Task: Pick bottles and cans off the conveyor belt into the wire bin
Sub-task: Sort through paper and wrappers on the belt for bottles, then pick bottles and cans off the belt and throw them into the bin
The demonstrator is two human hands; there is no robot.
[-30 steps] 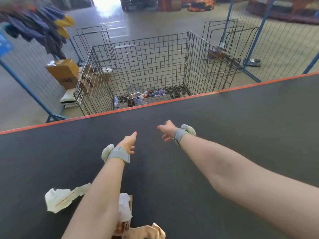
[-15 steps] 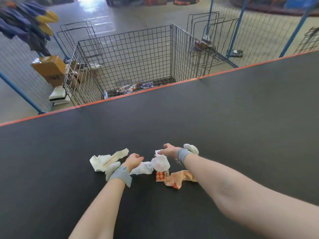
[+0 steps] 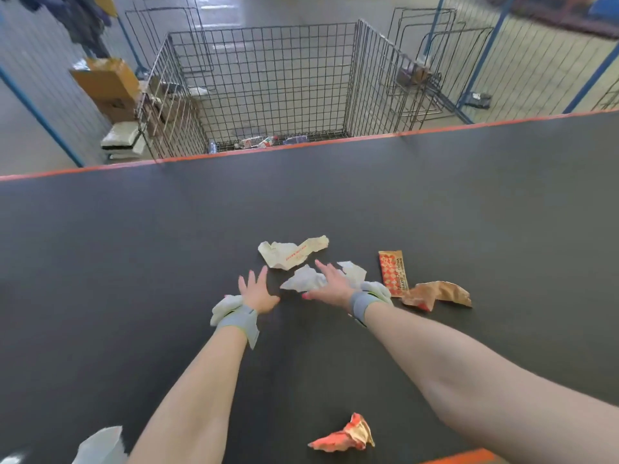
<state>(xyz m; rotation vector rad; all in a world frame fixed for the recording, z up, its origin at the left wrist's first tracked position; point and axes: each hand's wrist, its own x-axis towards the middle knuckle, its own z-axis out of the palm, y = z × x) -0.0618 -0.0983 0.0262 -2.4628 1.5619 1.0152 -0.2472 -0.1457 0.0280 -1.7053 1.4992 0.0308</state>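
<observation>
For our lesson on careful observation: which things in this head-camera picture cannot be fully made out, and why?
Head view, bottles in the wire bin: too small, partly behind the belt's orange edge; uncountable.
Head view, white scrap: cut off by the bottom edge.
Head view, crumpled white paper: partly covered by the right hand.

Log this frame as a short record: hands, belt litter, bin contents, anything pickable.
left hand: fingers spread, holding nothing, above the belt
right hand: fingers spread over crumpled white paper; contact unclear
conveyor belt: printed white wrapper, red-checked packet, brown wrapper, orange wrapper nearest the camera
wire bin: beyond the belt's far edge, a few bottles on its floor
pickable on belt: no bottles or cans in view
</observation>
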